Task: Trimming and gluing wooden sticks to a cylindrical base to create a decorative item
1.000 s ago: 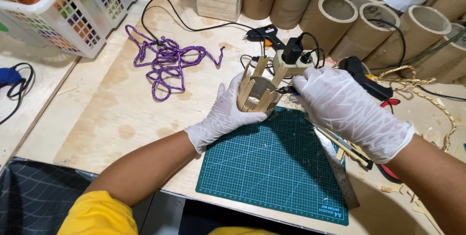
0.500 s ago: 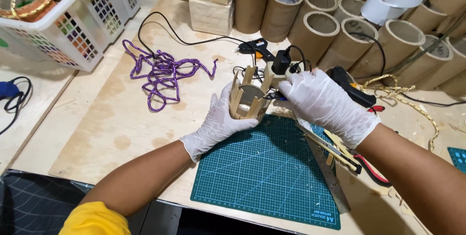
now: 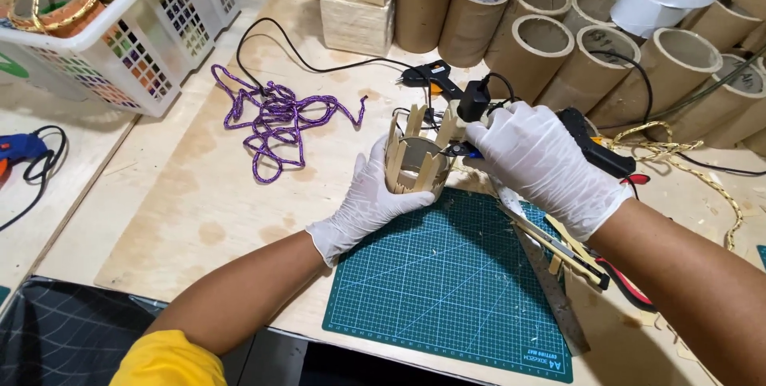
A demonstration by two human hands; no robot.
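My left hand (image 3: 369, 198), in a white glove, grips a short cardboard tube ringed with upright wooden craft sticks (image 3: 413, 161), held at the far edge of the green cutting mat (image 3: 447, 290). My right hand (image 3: 542, 163), also gloved, holds a glue gun (image 3: 471, 119) with its nozzle against the right side of the stick-covered tube. The gun's black cord runs off toward the back of the table.
A purple cord (image 3: 279, 119) lies tangled at the left. A white basket (image 3: 112, 27) stands at the far left, cardboard tubes (image 3: 550, 35) and wooden blocks (image 3: 355, 3) along the back. A second black glue gun (image 3: 594, 147), a metal ruler (image 3: 550, 282) and loose sticks lie at the right.
The stick-covered tube has been lowered and turned from tilted up to resting near the mat's edge. My right hand has brought the glue gun's nozzle to its right side.
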